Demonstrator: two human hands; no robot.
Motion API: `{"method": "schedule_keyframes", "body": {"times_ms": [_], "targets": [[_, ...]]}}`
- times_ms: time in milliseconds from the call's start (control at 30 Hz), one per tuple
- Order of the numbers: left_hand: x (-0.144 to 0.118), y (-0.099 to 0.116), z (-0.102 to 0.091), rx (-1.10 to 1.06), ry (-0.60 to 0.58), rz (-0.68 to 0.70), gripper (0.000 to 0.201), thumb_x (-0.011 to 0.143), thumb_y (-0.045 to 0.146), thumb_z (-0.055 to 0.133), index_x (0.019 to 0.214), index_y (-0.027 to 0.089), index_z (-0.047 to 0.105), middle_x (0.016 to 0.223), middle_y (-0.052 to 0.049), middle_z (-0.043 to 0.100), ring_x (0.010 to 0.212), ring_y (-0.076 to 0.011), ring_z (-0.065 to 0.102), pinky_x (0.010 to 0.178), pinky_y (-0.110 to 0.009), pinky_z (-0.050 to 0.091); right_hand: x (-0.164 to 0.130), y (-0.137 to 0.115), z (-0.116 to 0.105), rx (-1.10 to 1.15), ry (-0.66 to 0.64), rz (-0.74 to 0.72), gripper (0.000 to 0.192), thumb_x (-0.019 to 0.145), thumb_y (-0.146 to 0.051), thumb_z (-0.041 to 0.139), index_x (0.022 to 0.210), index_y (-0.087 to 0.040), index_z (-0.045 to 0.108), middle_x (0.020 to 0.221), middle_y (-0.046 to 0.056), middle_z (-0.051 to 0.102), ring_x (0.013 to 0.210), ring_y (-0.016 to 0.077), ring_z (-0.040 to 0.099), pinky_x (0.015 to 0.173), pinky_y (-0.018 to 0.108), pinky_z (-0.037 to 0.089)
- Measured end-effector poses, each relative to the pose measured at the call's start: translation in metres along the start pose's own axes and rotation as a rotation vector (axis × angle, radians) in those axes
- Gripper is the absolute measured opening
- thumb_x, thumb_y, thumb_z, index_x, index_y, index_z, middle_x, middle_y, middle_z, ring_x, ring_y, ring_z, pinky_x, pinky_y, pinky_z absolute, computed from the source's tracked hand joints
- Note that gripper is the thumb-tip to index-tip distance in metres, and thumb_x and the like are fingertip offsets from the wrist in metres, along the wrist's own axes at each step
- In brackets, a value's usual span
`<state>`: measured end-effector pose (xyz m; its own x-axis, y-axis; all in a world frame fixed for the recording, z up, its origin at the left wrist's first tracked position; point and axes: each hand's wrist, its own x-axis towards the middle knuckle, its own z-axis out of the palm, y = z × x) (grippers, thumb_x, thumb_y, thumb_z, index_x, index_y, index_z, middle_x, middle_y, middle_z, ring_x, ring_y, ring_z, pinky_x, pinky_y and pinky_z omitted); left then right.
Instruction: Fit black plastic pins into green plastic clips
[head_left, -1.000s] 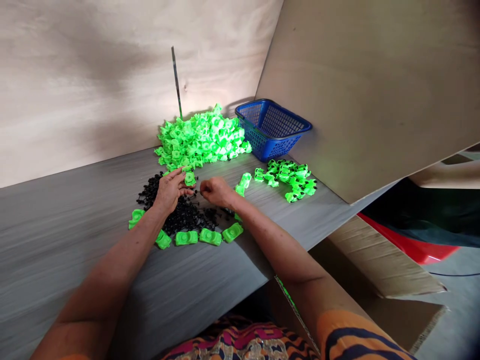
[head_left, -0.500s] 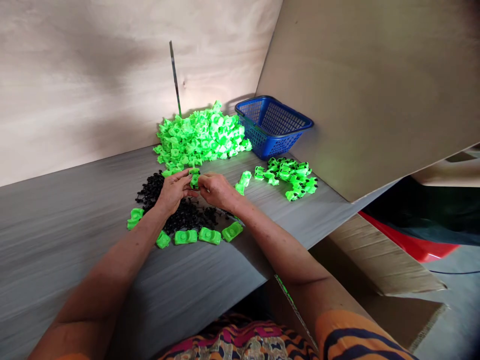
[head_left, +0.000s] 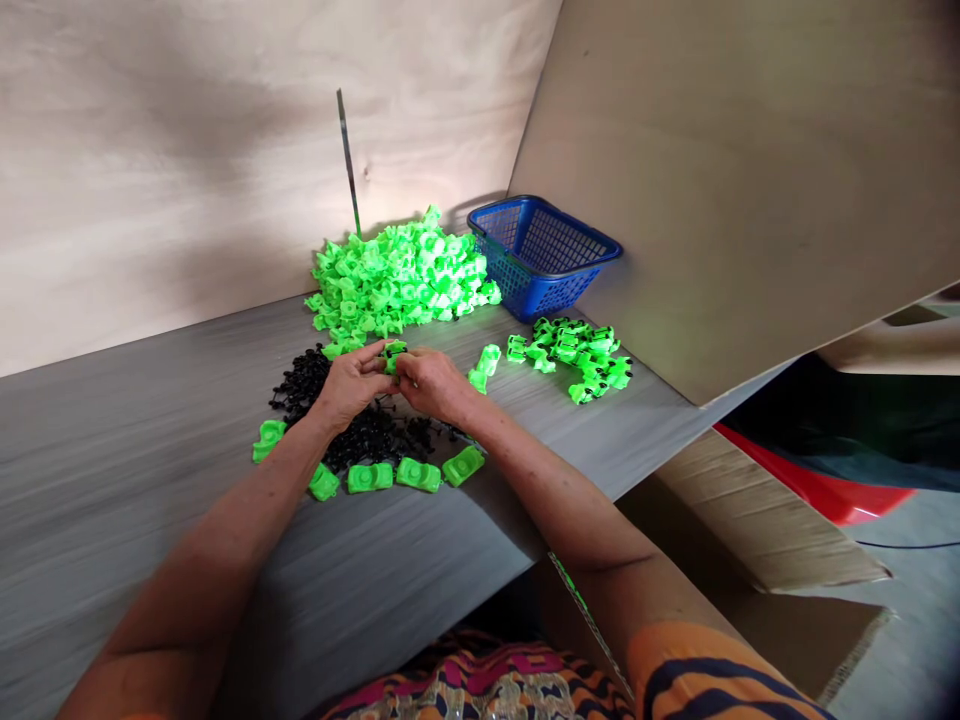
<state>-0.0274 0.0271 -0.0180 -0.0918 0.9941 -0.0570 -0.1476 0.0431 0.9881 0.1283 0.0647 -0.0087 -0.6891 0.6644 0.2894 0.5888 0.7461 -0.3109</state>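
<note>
Hands: the left hand (head_left: 351, 385) and the right hand (head_left: 429, 380) are brought together over the middle of the worktop (head_left: 135, 440), fingertips pinched from both sides on one small green piece (head_left: 391, 356).
Held piece: a bright green moulded plastic part is seen between the two thumbs and forefingers, raised just above the worktop; most of it is hidden by the fingers.
Handling: the part is judged light, stiff and smooth, so a fingertip pinch at its outer edges should serve; it could be lost from a loose grip.
Black parts: a heap of tiny black pieces (head_left: 360, 425) is spread directly under and near the hands; single ones are too small to be made out.
Near row: green shells (head_left: 390, 474) are laid in a curved line along the near edge of the black heap.
Far heap: a large mound of green parts (head_left: 397, 280) is piled against the back wall.
Right cluster: a smaller group of green parts with black bits (head_left: 581, 355) is set to the right, apart from the hands.
Basket: a blue plastic basket (head_left: 544, 255) is placed in the far right corner, just beside the large mound.
Rod: a thin metal rod (head_left: 348, 160) is stood upright behind the mound.
</note>
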Motion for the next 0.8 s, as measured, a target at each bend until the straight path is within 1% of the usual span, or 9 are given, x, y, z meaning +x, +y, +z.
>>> {"method": "schedule_keyframes", "body": {"times_ms": [133, 333, 500, 600, 800], "targets": [[0.0016, -0.001, -0.0017, 0.036, -0.024, 0.014, 0.074, 0.045, 0.017, 0.085, 0.118, 0.012, 0.075, 0.073, 0.004, 0.063, 0.071, -0.0139, 0.061, 0.074, -0.03, 0.057, -0.0003, 0.0016, 0.0004, 0.008, 0.014, 0.0, 0.014, 0.086, -0.009, 0.055, 0.08, -0.016, 0.066, 0.08, 0.007, 0.065, 0.075, 0.0187, 0.052, 0.068, 0.029, 0.03], [0.0039, -0.0025, -0.0046, 0.06, -0.052, 0.071, 0.073, 0.045, 0.017, 0.086, 0.117, 0.014, 0.075, 0.069, 0.007, 0.054, 0.068, -0.0092, 0.053, 0.07, -0.026, 0.054, -0.0011, 0.0022, -0.0008, 0.025, 0.029, -0.006, 0.014, 0.085, -0.009, 0.054, 0.078, -0.017, 0.063, 0.078, 0.005, 0.063, 0.074, 0.0177, 0.051, 0.068, 0.028, 0.03], [0.0035, -0.0008, -0.0037, 0.064, -0.023, 0.062, 0.074, 0.042, 0.017, 0.087, 0.115, 0.014, 0.076, 0.068, 0.008, 0.049, 0.065, -0.0072, 0.049, 0.067, -0.022, 0.051, -0.0014, 0.0012, -0.0009, 0.023, 0.042, -0.013, 0.015, 0.086, -0.008, 0.053, 0.079, -0.017, 0.063, 0.078, 0.005, 0.062, 0.075, 0.0177, 0.051, 0.068, 0.028, 0.03], [0.0029, -0.0002, -0.0028, 0.06, -0.012, 0.056, 0.075, 0.041, 0.018, 0.088, 0.114, 0.013, 0.076, 0.067, 0.008, 0.051, 0.067, -0.0083, 0.05, 0.067, -0.022, 0.05, -0.0012, 0.0008, -0.001, 0.02, 0.035, -0.007, 0.016, 0.086, -0.007, 0.052, 0.08, -0.017, 0.064, 0.079, 0.005, 0.062, 0.076, 0.0179, 0.051, 0.069, 0.028, 0.031], [0.0039, -0.0019, -0.0042, 0.07, -0.007, 0.046, 0.081, 0.041, 0.019, 0.09, 0.12, 0.013, 0.074, 0.075, 0.005, 0.061, 0.07, -0.0106, 0.057, 0.07, -0.024, 0.052, -0.001, 0.0004, -0.0004, 0.03, 0.034, 0.003, 0.015, 0.086, -0.008, 0.052, 0.083, -0.016, 0.065, 0.082, 0.006, 0.063, 0.078, 0.0184, 0.052, 0.07, 0.028, 0.032]]}}
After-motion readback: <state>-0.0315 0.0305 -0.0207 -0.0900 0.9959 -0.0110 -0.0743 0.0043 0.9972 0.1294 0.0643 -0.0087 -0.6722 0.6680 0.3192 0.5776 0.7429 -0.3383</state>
